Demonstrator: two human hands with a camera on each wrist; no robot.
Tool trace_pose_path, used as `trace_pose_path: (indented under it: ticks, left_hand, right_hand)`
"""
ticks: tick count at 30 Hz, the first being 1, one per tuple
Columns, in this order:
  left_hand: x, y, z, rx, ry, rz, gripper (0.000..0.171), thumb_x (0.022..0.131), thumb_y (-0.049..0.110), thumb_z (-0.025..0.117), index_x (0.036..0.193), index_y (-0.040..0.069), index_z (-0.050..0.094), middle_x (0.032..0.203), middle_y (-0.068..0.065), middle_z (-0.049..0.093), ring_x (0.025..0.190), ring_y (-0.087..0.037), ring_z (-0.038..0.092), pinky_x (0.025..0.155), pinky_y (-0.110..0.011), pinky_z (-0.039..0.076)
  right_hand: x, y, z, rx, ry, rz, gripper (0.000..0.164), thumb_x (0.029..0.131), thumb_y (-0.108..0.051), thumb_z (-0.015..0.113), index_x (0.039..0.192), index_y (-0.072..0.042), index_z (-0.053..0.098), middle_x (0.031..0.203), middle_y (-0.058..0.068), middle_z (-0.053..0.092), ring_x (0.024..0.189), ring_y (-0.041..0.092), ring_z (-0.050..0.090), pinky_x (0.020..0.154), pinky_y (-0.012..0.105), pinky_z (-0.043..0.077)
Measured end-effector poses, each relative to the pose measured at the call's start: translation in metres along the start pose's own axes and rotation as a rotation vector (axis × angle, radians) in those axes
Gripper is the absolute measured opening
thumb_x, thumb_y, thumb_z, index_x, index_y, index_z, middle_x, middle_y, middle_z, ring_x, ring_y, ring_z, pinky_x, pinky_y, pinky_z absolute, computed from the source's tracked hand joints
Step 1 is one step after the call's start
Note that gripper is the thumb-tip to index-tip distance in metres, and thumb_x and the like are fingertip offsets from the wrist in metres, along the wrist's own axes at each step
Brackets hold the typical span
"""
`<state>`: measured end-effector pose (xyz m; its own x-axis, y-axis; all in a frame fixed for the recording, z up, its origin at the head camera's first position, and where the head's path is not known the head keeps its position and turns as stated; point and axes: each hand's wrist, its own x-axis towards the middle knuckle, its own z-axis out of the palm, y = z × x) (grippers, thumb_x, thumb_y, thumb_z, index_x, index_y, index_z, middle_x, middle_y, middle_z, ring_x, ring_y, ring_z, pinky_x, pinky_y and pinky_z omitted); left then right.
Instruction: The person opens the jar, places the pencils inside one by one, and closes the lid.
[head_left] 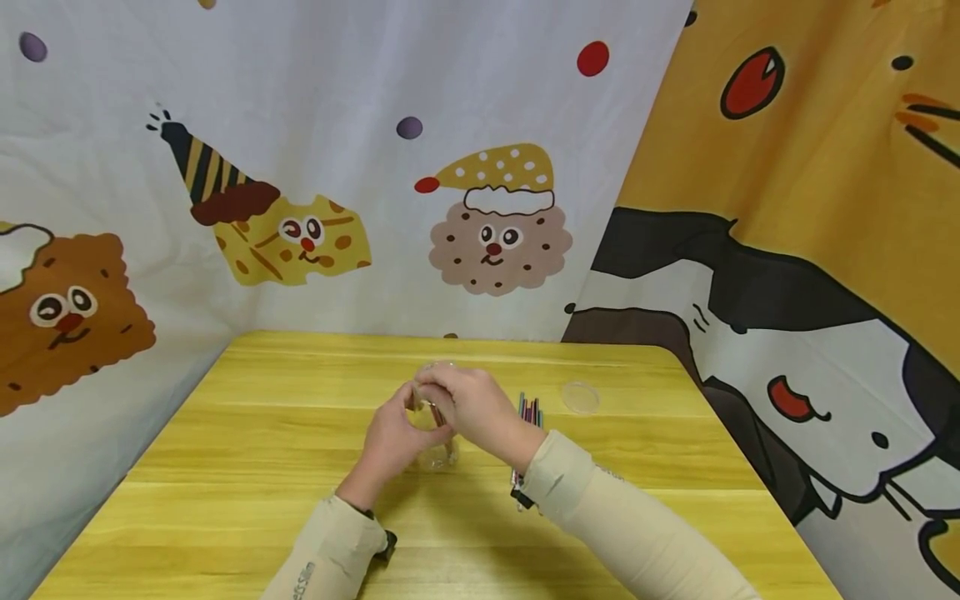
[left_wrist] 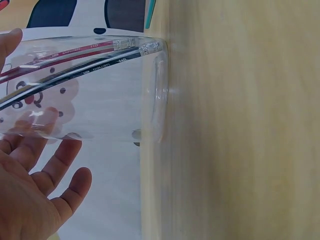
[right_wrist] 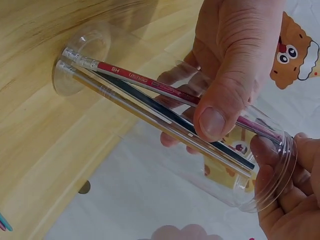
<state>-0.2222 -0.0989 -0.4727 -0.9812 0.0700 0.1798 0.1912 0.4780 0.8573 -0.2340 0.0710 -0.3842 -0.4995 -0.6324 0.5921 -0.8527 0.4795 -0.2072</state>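
Observation:
My left hand (head_left: pixel 401 429) grips a clear plastic jar (left_wrist: pixel 110 100), held tilted with its base near the yellow wooden table. In the right wrist view its thumb presses the near wall, and the other fingers show through from behind. Inside lie a red pencil (right_wrist: pixel 130 76), a black pencil (right_wrist: pixel 145 103) and a gold-brown pencil (right_wrist: pixel 125 112), eraser ends toward the base. At the open mouth, my right hand (head_left: pixel 480 408) has curled fingers around the red pencil's upper end. Its fingertips are partly hidden by the rim (right_wrist: pixel 287 180).
Several more pencils (head_left: pixel 531 410) lie right of the jar, partly behind the right forearm. A round clear lid (head_left: pixel 581 397) rests farther back on the wooden table (head_left: pixel 262 483). A cartoon-printed curtain (head_left: pixel 360 67) hangs behind and beside the table.

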Motion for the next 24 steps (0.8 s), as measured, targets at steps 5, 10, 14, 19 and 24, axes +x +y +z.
trace_pose_path:
  ticks: [5, 10, 14, 19, 24]
  left_hand:
    - [0.0009, -0.0002, 0.0001, 0.009, 0.002, -0.002, 0.059, 0.084, 0.045, 0.092, 0.131, 0.024, 0.063, 0.121, -0.008, 0.063, 0.106, -0.026, 0.057, 0.08, -0.038, 0.049]
    - [0.0021, -0.0005, 0.0009, 0.026, 0.014, 0.0, 0.056, 0.083, 0.042, 0.093, 0.127, 0.022, 0.063, 0.121, -0.008, 0.065, 0.109, -0.026, 0.06, 0.086, -0.043, 0.052]
    - [0.0034, -0.0007, 0.0015, 0.031, 0.023, -0.002, 0.053, 0.082, 0.039, 0.094, 0.121, 0.02, 0.063, 0.119, -0.008, 0.064, 0.108, -0.026, 0.06, 0.087, -0.044, 0.053]
    - [0.0034, -0.0011, 0.0017, 0.037, 0.022, -0.004, 0.052, 0.082, 0.038, 0.094, 0.12, 0.019, 0.063, 0.117, -0.008, 0.064, 0.104, -0.025, 0.059, 0.084, -0.041, 0.051]
    - [0.002, -0.0012, 0.0011, 0.027, 0.009, -0.015, 0.06, 0.083, 0.045, 0.093, 0.129, 0.022, 0.063, 0.123, -0.008, 0.065, 0.111, -0.027, 0.06, 0.086, -0.043, 0.053]
  right_hand:
    - [0.001, -0.0005, 0.0036, -0.116, -0.001, -0.013, 0.021, 0.107, -0.014, 0.067, 0.125, -0.009, 0.077, 0.103, 0.001, 0.08, 0.077, 0.008, 0.071, 0.082, 0.023, 0.062]
    - [0.0015, -0.0024, 0.0051, -0.286, 0.007, -0.036, 0.028, 0.105, -0.018, 0.07, 0.132, -0.014, 0.076, 0.09, -0.003, 0.078, 0.074, 0.01, 0.068, 0.082, 0.03, 0.059]
    - [0.0021, -0.0043, 0.0051, -0.394, -0.016, -0.014, 0.033, 0.107, -0.027, 0.069, 0.138, -0.018, 0.073, 0.102, -0.003, 0.081, 0.088, 0.014, 0.073, 0.088, 0.036, 0.056]
    - [0.0039, -0.0062, 0.0038, -0.398, -0.065, 0.032, 0.034, 0.109, -0.028, 0.066, 0.141, -0.016, 0.071, 0.111, -0.001, 0.082, 0.099, 0.018, 0.076, 0.096, 0.039, 0.057]
    - [0.0097, -0.0074, -0.0024, -0.198, -0.087, 0.127, 0.027, 0.109, -0.024, 0.066, 0.131, -0.013, 0.077, 0.111, 0.001, 0.083, 0.091, 0.018, 0.077, 0.093, 0.041, 0.06]
